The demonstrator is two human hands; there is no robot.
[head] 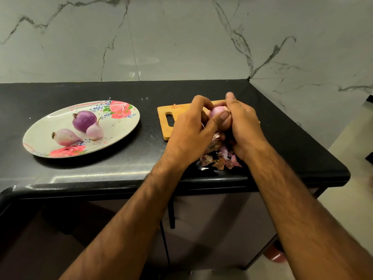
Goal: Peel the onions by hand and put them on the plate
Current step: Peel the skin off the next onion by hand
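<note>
Hands together above wooden cutting board (164, 115): right hand (243, 126) cradles pale pink onion (217, 114), left hand (191, 134) pinching its skin, probably. Papery purple peels (219, 159) drop below. Floral oval plate (40, 130) holds three peeled onions (80, 128).

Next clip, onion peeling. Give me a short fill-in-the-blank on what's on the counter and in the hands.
1. The floral plate holds ___ peeled onions.
2. Both the left hand and the right hand grip one ___ above the cutting board.
3. The loose onion skins lie on the black ___, near its front edge.

Missing words: three; onion; counter
</note>
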